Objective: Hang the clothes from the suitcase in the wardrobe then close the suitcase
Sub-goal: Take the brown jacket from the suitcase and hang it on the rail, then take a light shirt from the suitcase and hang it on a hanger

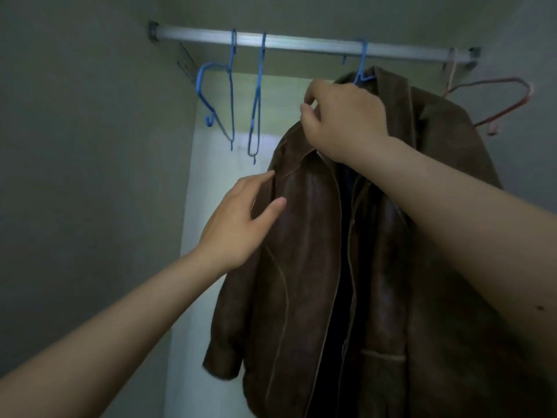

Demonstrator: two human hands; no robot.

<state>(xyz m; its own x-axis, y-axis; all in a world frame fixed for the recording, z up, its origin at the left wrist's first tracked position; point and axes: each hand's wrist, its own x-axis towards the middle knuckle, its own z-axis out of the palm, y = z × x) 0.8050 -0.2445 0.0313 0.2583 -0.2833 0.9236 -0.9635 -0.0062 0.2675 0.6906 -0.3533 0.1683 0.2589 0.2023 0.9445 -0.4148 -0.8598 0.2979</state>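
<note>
Here one jacket (304,267); right hand (340,122) pinching collar; left hand (238,218) spread; three blue hangers (232,86).

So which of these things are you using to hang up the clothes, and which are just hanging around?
Part of the job:
- brown jacket
- blue hanger carrying it
- metal rail
- right hand, pinching the jacket's shoulder
- left hand, fingers straight, touching the jacket's front

Just hanging there:
- two empty blue hangers on the rail's left part
- empty pink hanger on its right end
</note>
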